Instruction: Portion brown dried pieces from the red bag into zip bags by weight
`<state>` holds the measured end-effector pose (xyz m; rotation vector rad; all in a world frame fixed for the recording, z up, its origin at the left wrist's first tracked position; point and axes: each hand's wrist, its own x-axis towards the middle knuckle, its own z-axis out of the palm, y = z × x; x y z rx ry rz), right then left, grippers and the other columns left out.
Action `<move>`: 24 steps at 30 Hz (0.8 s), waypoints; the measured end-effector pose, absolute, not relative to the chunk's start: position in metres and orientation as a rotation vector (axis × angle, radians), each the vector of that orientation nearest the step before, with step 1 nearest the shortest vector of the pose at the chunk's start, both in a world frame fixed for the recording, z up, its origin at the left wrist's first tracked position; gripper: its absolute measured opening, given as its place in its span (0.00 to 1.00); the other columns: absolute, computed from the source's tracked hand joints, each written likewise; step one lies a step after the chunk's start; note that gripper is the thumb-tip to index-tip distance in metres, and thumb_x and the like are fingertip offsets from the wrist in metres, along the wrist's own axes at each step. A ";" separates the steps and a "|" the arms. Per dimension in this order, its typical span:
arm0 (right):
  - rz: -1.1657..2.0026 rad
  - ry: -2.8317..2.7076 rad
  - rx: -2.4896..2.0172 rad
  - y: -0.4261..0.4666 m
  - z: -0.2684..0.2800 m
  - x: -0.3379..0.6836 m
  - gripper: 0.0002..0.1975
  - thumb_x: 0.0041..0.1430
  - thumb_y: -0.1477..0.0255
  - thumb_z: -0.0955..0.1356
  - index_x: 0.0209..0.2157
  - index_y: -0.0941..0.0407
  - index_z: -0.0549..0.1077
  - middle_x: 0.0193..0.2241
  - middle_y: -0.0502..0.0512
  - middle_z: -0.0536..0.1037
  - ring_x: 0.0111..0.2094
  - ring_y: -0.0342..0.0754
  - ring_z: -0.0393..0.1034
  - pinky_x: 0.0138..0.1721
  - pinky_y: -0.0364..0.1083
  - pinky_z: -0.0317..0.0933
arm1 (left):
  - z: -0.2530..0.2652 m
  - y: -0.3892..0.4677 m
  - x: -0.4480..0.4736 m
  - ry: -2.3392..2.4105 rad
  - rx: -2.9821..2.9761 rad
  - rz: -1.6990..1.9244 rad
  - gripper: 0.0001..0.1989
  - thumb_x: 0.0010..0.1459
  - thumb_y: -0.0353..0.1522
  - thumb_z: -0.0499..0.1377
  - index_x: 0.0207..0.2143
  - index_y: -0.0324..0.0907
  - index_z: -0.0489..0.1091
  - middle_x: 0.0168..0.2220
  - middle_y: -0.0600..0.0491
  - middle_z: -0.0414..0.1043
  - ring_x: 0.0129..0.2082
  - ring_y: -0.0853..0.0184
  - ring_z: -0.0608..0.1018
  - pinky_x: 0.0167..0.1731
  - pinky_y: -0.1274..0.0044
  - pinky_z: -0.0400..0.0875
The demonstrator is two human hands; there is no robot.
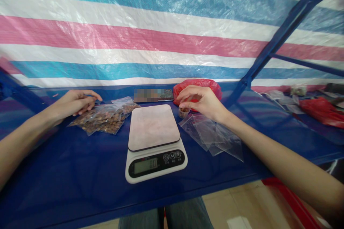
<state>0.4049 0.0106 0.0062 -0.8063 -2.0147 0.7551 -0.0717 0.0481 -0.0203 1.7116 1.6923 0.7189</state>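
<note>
My right hand (202,102) has its thumb and fingers at the rim of a small clear cup (184,113) with brown pellets in it. Just behind that hand is a red plastic bag (213,87). Several flat, clear zip bags (212,134) lie below my right wrist. On the other side, my left hand (80,102) rests at the edge of a pile of zip bags filled with brown pellets (103,120). Its fingers are loosely bent and hold nothing that I can see. Between my hands stands a white kitchen scale (154,132), its display reading zero.
A phone (153,95) lies behind the scale on the blue table (80,182). Striped plastic sheeting (134,39) hangs at the back. A blue metal post (268,52) slants up at right, with a red bag (322,111) and other items beyond it.
</note>
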 end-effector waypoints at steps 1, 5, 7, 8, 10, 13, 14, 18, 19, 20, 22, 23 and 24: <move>0.742 -2.006 -0.803 0.011 0.006 0.403 0.12 0.59 0.60 0.80 0.37 0.54 0.85 0.38 0.57 0.85 0.38 0.53 0.81 0.43 0.52 0.75 | -0.019 0.047 -0.071 1.699 1.709 0.720 0.19 0.55 0.41 0.60 0.45 0.39 0.75 0.20 0.58 0.67 0.13 0.74 0.62 0.13 0.83 0.53; 0.600 -1.954 -0.794 0.014 0.013 0.409 0.07 0.63 0.66 0.76 0.38 0.53 0.85 0.41 0.57 0.86 0.43 0.53 0.81 0.48 0.53 0.74 | -0.018 0.045 -0.068 1.718 1.698 0.725 0.20 0.55 0.42 0.60 0.45 0.39 0.75 0.20 0.59 0.67 0.13 0.74 0.61 0.13 0.83 0.52; 0.515 -1.869 -0.831 0.020 0.017 0.421 0.07 0.65 0.71 0.72 0.40 0.54 0.85 0.39 0.57 0.86 0.40 0.51 0.81 0.46 0.52 0.74 | -0.019 0.045 -0.068 1.718 1.699 0.732 0.21 0.54 0.43 0.61 0.45 0.39 0.75 0.19 0.59 0.66 0.13 0.74 0.61 0.13 0.83 0.52; 0.480 -1.830 -0.864 0.025 0.018 0.430 0.09 0.65 0.73 0.70 0.41 0.55 0.85 0.37 0.56 0.86 0.37 0.50 0.80 0.43 0.51 0.74 | -0.020 0.046 -0.069 1.717 1.701 0.737 0.21 0.54 0.43 0.61 0.45 0.39 0.75 0.19 0.59 0.66 0.13 0.74 0.61 0.13 0.82 0.52; 0.432 -1.823 -0.945 0.036 0.016 0.448 0.12 0.60 0.77 0.68 0.39 0.56 0.84 0.33 0.55 0.85 0.32 0.49 0.79 0.38 0.49 0.73 | -0.022 0.047 -0.071 1.708 1.707 0.744 0.21 0.54 0.43 0.61 0.46 0.39 0.75 0.20 0.59 0.66 0.13 0.73 0.61 0.13 0.82 0.52; 0.438 -2.080 -1.077 0.051 0.006 0.466 0.12 0.54 0.79 0.68 0.35 0.57 0.84 0.34 0.57 0.85 0.33 0.52 0.79 0.39 0.51 0.73 | -0.026 0.050 -0.074 1.695 1.712 0.738 0.21 0.54 0.42 0.62 0.46 0.39 0.75 0.20 0.59 0.67 0.14 0.73 0.61 0.12 0.82 0.52; 0.427 -2.186 -1.086 0.055 0.001 0.469 0.14 0.53 0.80 0.68 0.38 0.57 0.84 0.37 0.59 0.85 0.36 0.54 0.80 0.42 0.52 0.74 | -0.026 0.051 -0.075 1.691 1.713 0.738 0.21 0.54 0.42 0.62 0.46 0.39 0.75 0.20 0.60 0.67 0.14 0.74 0.61 0.13 0.82 0.52; 0.274 -2.468 -1.041 0.059 -0.013 0.464 0.25 0.52 0.85 0.65 0.49 0.58 0.82 0.50 0.65 0.81 0.51 0.58 0.77 0.55 0.55 0.70 | -0.027 0.051 -0.076 1.678 1.712 0.743 0.20 0.55 0.42 0.62 0.46 0.39 0.75 0.20 0.60 0.66 0.14 0.74 0.61 0.13 0.82 0.53; 0.241 -2.495 -1.048 0.059 -0.014 0.462 0.24 0.52 0.85 0.65 0.49 0.58 0.81 0.50 0.66 0.79 0.52 0.59 0.76 0.56 0.55 0.69 | -0.027 0.050 -0.076 1.679 1.709 0.742 0.20 0.55 0.42 0.62 0.46 0.39 0.75 0.20 0.60 0.66 0.14 0.74 0.61 0.13 0.82 0.52; 0.215 -2.509 -1.064 0.059 -0.015 0.460 0.23 0.53 0.86 0.65 0.48 0.58 0.81 0.49 0.65 0.79 0.51 0.58 0.76 0.55 0.55 0.69 | -0.026 0.050 -0.076 1.681 1.707 0.743 0.20 0.55 0.42 0.62 0.46 0.39 0.75 0.20 0.60 0.66 0.14 0.74 0.61 0.13 0.82 0.52; 0.177 -2.513 -1.093 0.060 -0.015 0.459 0.21 0.55 0.86 0.64 0.45 0.57 0.80 0.47 0.64 0.78 0.49 0.58 0.75 0.53 0.54 0.69 | -0.025 0.049 -0.075 1.682 1.706 0.742 0.19 0.55 0.41 0.61 0.45 0.40 0.75 0.20 0.59 0.66 0.14 0.74 0.61 0.13 0.82 0.52; 0.164 -2.512 -1.099 0.061 -0.014 0.459 0.20 0.55 0.86 0.64 0.45 0.58 0.80 0.46 0.64 0.78 0.48 0.58 0.75 0.52 0.54 0.69 | -0.025 0.048 -0.074 1.684 1.707 0.744 0.18 0.56 0.41 0.61 0.45 0.41 0.75 0.20 0.59 0.66 0.14 0.74 0.61 0.13 0.82 0.52; 0.152 -2.507 -1.099 0.061 -0.013 0.460 0.19 0.55 0.86 0.64 0.44 0.58 0.80 0.45 0.64 0.78 0.47 0.58 0.75 0.51 0.54 0.69 | -0.024 0.047 -0.073 1.686 1.708 0.747 0.17 0.56 0.41 0.61 0.45 0.42 0.75 0.20 0.59 0.65 0.14 0.74 0.61 0.13 0.82 0.51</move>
